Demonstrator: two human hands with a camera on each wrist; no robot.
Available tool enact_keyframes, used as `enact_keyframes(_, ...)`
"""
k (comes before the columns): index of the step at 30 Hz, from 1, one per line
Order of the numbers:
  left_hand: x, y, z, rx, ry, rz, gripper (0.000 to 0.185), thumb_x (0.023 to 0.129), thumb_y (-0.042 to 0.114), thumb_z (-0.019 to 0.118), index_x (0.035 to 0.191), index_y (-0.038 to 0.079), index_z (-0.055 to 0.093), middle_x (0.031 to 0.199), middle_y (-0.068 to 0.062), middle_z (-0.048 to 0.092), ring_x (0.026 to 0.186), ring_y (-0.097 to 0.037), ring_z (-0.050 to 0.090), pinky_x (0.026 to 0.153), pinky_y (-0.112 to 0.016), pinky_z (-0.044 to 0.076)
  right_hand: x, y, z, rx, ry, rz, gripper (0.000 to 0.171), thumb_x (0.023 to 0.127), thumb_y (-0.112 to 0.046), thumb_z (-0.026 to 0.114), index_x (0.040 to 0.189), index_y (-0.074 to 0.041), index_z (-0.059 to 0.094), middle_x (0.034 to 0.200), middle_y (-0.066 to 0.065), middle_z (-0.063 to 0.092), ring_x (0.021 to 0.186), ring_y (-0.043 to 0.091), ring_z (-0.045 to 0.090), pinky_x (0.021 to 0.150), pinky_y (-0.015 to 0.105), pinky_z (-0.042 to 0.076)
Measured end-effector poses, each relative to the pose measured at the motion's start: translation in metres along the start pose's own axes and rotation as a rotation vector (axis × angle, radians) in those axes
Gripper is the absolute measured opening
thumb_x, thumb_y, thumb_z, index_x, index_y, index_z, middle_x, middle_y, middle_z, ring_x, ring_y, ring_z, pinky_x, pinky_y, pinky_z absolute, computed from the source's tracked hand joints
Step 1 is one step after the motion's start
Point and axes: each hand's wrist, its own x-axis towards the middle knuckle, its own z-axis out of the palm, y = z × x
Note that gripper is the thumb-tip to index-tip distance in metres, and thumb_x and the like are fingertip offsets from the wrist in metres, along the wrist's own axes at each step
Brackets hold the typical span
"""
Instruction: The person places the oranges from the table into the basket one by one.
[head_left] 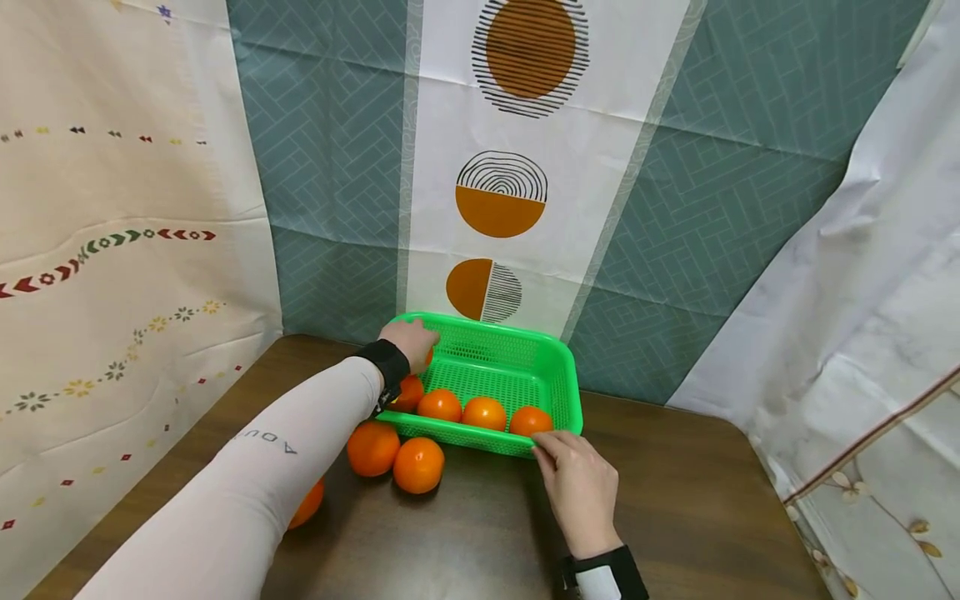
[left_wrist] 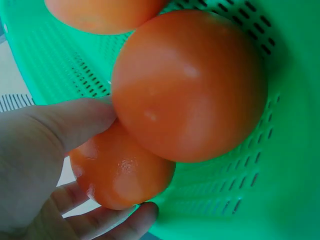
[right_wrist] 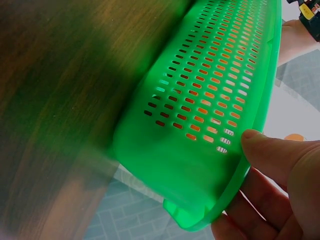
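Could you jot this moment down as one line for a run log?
left hand: holds orange inside green basket | right hand: grips basket's near rim | loose oranges on table

The left arm wears a long pale pinkish-white sleeve (head_left: pixel 247 475) (grey lettering printed along it). A black wrist strap (head_left: pixel 387 364) sits at each wrist; both hands are bare.

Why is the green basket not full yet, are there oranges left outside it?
Partly full: the green basket holds a few oranges along its near side, bare mesh behind. More oranges outside lie on the table.
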Motion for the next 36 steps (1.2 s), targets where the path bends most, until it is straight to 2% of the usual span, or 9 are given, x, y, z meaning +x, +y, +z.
enact_keyframes(10, -0.005, 0.004, -0.002, 0.044, -0.047, 0.004, 0.044, 0.090, 0.020, 0.075, 0.133, 0.019, 0.066, 0.115, -0.010, 0.068, 0.094, -0.033, 0.065, 0.078, -0.045, 0.056, 0.000, 0.000, 0.000, -0.005, 0.012, -0.007, 0.022, 0.080, -0.022, 0.088, 0.099, -0.026, 0.081, 0.093, -0.010, 0.072, 0.083, 0.014, 0.070, 0.056, 0.036, 0.054)
enact_keyframes(14, -0.006, 0.006, -0.005, 0.038, -0.067, 0.000, 0.036, 0.091, 0.019, 0.073, 0.127, 0.017, 0.069, 0.111, -0.009, 0.071, 0.097, -0.033, 0.066, 0.083, -0.046, 0.055, 0.000, 0.001, 0.000, -0.002, 0.012, -0.008, 0.022, 0.079, -0.022, 0.088, 0.099, -0.026, 0.081, 0.094, -0.010, 0.073, 0.084, 0.015, 0.070, 0.057, 0.036, 0.054)
enact_keyframes(27, -0.013, 0.009, -0.009, 0.010, -0.078, -0.016, 0.040, 0.095, 0.013, 0.069, 0.135, 0.017, 0.066, 0.123, -0.011, 0.068, 0.111, -0.035, 0.063, 0.094, -0.048, 0.051, 0.000, 0.001, 0.000, 0.005, 0.004, -0.006, 0.022, 0.080, -0.022, 0.088, 0.100, -0.026, 0.081, 0.094, -0.010, 0.073, 0.083, 0.015, 0.070, 0.056, 0.036, 0.053)
enact_keyframes(36, -0.009, 0.006, -0.004, 0.022, -0.073, -0.008, 0.041, 0.095, 0.012, 0.070, 0.135, 0.020, 0.066, 0.123, -0.009, 0.068, 0.110, -0.034, 0.064, 0.093, -0.048, 0.052, 0.000, 0.001, 0.000, 0.003, -0.002, 0.002, 0.021, 0.080, -0.023, 0.088, 0.099, -0.026, 0.081, 0.094, -0.010, 0.073, 0.084, 0.016, 0.070, 0.057, 0.037, 0.054)
